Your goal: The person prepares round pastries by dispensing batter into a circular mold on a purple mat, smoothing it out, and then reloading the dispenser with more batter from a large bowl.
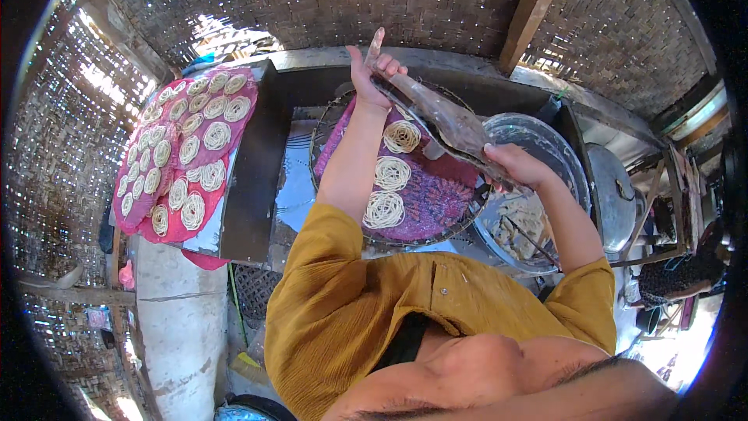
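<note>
Stretched between my hands is a long brownish bag (448, 118), wrinkled and coated with pale smears; its exact kind is hard to make out. My left hand (374, 74) grips its upper left end, thumb and one finger sticking out while the others curl round it. Its lower right end is in my right hand (514, 165), fingers partly hidden underneath. Below the bag lies a round tray (315, 140) lined with purple patterned cloth (436, 203). On the cloth sit several pale dough coils (392, 173), near its left side; the bag hides part of the tray.
A large metal basin (580, 179) with wet pale dough and a stick stands right of the tray. At the left, pink cloths (187, 157) hold many dough coils. A lidded metal pot (612, 199) is farther right. Woven walls (389, 0) close off the far side.
</note>
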Action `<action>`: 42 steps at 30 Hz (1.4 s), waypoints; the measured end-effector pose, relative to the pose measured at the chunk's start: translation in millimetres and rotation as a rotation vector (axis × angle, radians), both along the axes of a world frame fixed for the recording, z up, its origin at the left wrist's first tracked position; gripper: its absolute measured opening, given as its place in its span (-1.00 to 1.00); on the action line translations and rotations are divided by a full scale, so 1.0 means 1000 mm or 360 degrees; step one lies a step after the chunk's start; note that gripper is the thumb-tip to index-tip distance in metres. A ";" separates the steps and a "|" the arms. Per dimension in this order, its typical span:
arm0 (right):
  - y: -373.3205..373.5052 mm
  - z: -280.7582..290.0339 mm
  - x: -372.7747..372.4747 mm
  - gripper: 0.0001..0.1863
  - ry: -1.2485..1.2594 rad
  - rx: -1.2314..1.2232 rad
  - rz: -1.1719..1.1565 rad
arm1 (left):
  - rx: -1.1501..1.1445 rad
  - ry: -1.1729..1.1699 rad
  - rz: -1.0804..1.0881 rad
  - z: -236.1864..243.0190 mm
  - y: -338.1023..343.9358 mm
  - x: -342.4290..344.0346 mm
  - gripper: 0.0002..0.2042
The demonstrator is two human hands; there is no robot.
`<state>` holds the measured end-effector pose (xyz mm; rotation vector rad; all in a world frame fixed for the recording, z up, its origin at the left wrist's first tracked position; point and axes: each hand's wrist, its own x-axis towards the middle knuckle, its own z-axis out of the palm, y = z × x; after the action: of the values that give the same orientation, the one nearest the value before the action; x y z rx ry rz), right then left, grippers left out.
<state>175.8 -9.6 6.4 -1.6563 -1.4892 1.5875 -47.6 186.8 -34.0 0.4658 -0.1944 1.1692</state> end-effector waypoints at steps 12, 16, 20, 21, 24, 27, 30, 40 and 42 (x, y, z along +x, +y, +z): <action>-0.009 0.050 -0.008 -0.55 -0.0444 0.0239 -0.0017 | 0.0150 -0.0170 0.0058 0.040 -0.011 -0.007 -0.37; -0.023 0.047 -0.006 -0.57 -0.0383 0.0251 -0.0028 | 0.0171 -0.0135 0.0032 0.040 -0.026 -0.009 -0.38; -0.032 0.050 0.012 -0.55 -0.0460 0.0269 -0.0062 | 0.0080 -0.0161 -0.0049 0.036 -0.036 0.006 -0.44; -0.030 0.053 0.012 -0.55 -0.0463 0.0267 -0.0058 | 0.0078 -0.0164 -0.0045 0.038 -0.034 0.007 -0.44; -0.027 0.068 0.007 -0.49 -0.0643 0.0461 -0.0054 | 0.0185 -0.0267 -0.0092 0.043 -0.025 0.010 -0.43; -0.021 0.068 -0.002 -0.49 -0.0660 0.0521 -0.0049 | 0.0253 -0.0244 -0.0092 0.052 -0.015 -0.001 -0.41; -0.018 0.060 -0.008 -0.50 -0.0583 0.0532 -0.0006 | 0.0287 -0.0232 -0.0093 0.055 -0.016 -0.012 -0.41; -0.041 0.042 0.009 -0.55 -0.0439 0.0308 -0.0066 | 0.0105 -0.0083 -0.0107 0.030 -0.042 0.005 -0.45; -0.045 0.040 0.013 -0.58 -0.0366 0.0292 -0.0080 | 0.0096 -0.0148 -0.0286 0.033 -0.044 0.011 -0.44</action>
<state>189.0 -55.1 46.4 -1.8004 -1.6363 1.2269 -36.5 143.1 -1.1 0.4378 -0.3458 1.0113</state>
